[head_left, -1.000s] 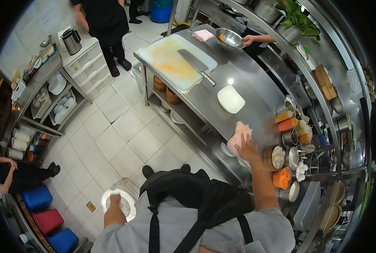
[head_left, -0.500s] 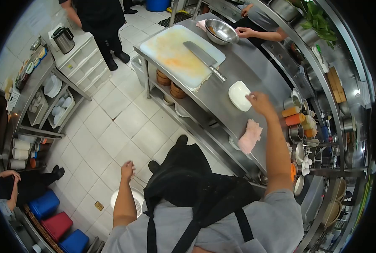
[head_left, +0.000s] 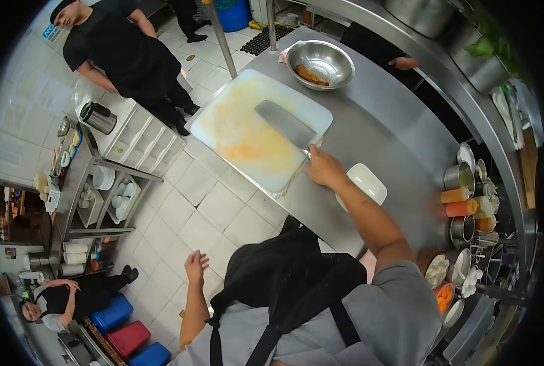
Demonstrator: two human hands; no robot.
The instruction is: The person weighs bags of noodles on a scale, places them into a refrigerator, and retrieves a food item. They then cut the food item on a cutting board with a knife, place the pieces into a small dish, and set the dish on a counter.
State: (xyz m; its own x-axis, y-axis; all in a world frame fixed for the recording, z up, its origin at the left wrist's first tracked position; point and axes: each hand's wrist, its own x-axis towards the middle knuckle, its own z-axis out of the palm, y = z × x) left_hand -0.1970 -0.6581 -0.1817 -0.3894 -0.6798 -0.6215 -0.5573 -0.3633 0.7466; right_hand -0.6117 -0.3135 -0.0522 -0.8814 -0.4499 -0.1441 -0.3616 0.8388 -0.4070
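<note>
We saw our right hand (head_left: 324, 169) closed around the handle of the big knife (head_left: 284, 124). The wide blade lay flat on the white cutting board (head_left: 247, 137), which sat on the steel bench (head_left: 375, 116). Our left hand (head_left: 195, 267) hung in the air over the floor tiles, fingers loosely spread, holding nothing.

We thought a few things could go wrong. The board looked wet and smeared with orange juice, so the knife might slip if we lifted it fast. The handle might be slippery too, and a loose hold could let the blade drop toward our legs or the floor.

A small white dish (head_left: 365, 182) sat just beside our right wrist. A quick swing of the arm could knock it off the edge of the bench.

A metal bowl (head_left: 319, 62) with some food in it stood near the far end of the board, and another person's hand (head_left: 404, 62) rested close by. A wide sweep with the blade could come too near them.
</note>
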